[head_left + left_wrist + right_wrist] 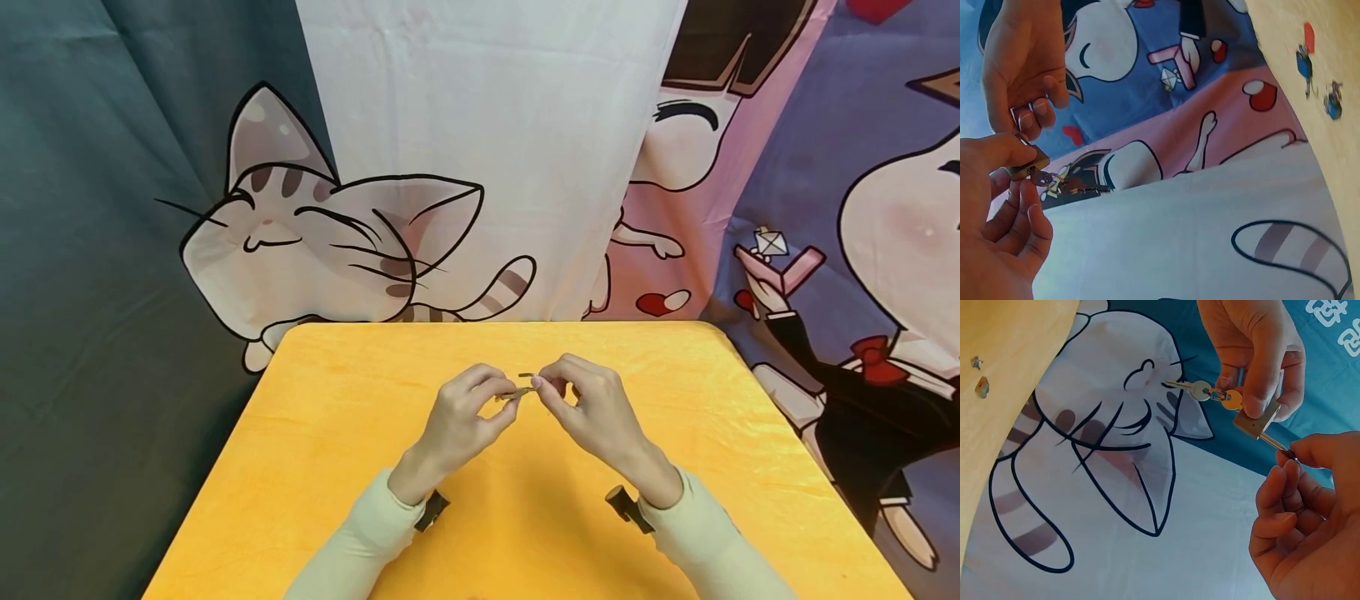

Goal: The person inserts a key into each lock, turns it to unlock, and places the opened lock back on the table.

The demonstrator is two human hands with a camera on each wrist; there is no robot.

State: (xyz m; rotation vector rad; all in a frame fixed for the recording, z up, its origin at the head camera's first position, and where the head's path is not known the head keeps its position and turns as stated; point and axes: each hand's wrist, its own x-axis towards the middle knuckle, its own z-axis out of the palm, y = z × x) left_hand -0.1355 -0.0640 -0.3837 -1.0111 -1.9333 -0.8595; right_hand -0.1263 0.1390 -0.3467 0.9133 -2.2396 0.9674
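A small brass padlock point(1257, 423) is pinched between the thumb and fingers of my left hand point(468, 417). From its other end the metal shackle point(1274, 442) sticks out, and my right hand point(596, 408) pinches the tip of it between thumb and index finger. One key point(1232, 400) with a round yellowish head sits against the lock body; whether it is inside the keyhole is hard to tell. A ring links it to a second, silvery key point(1200, 391), which points away from the lock. Both hands hover above the table.
The yellow-covered table point(360, 358) lies under both hands. In the left wrist view, small blurred blue objects point(1304, 64) and a red piece point(1309, 37) rest on it. Behind hangs a cartoon-printed curtain point(487, 100). Each wrist wears a dark camera mount point(432, 511).
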